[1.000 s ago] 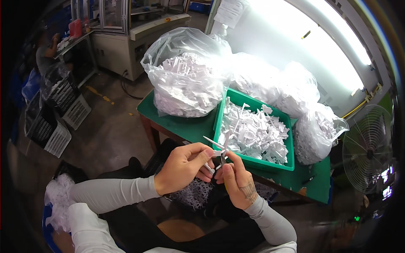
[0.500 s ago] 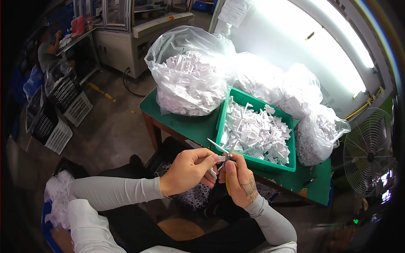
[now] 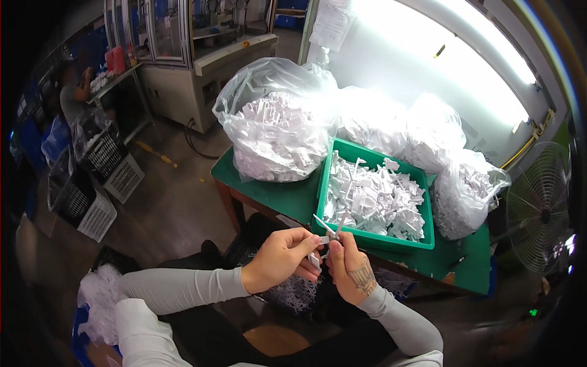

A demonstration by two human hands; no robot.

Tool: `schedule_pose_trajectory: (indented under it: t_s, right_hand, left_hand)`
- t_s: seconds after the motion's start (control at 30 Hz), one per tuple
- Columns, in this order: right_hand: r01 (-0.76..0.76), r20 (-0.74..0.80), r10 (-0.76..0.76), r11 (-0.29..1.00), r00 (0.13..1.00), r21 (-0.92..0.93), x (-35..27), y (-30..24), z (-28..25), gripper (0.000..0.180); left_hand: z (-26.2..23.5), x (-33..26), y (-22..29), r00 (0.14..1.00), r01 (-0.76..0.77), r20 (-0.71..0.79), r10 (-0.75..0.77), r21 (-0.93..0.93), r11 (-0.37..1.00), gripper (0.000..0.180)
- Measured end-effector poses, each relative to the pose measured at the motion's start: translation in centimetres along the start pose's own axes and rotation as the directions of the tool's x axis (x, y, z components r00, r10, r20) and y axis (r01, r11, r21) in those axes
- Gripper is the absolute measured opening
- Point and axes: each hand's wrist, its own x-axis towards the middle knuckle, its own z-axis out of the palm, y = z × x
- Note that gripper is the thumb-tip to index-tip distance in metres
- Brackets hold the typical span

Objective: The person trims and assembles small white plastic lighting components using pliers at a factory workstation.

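In front of the green tub, both my hands are close together over my lap. My left hand is closed on a white plastic part, with thin white prongs sticking up between the hands. My right hand is also closed, pressed against the same prongs. A grey metal tip shows at its fingertips; the rest of that hand-held cutting tool is hidden in the palm, though its yellow handle showed a moment ago. The green tub, just beyond my hands, is heaped with white plastic parts.
Clear bags of white parts stand on the green table around the tub. White scraps fill a container below my hands. A fan stands at the right. Black and white crates and another person are far left.
The whole view has shifted slightly, so the table and tub sit lower. The yellow handle at my right hand has gone out of sight. Both hands stay together on the white part.
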Motion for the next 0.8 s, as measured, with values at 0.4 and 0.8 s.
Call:
schedule_pose_trajectory:
  t_s: [0.4, 0.8]
  right_hand:
    - [0.209, 0.194, -0.176, 0.964, 0.965, -0.163, -0.4, 2.4, 0.5, 0.024]
    - [0.277, 0.798, 0.198, 0.868, 0.57, -0.413, -0.8, 3.9, 2.6, 0.05]
  left_hand:
    - [-4.4, 8.4, 12.5, 0.702, -0.578, -0.2, 0.684, 0.402, 0.711, 0.03]
    - [-10.7, 25.7, 21.5, 0.292, -0.299, 0.047, 0.955, 0.953, 0.045, 0.021]
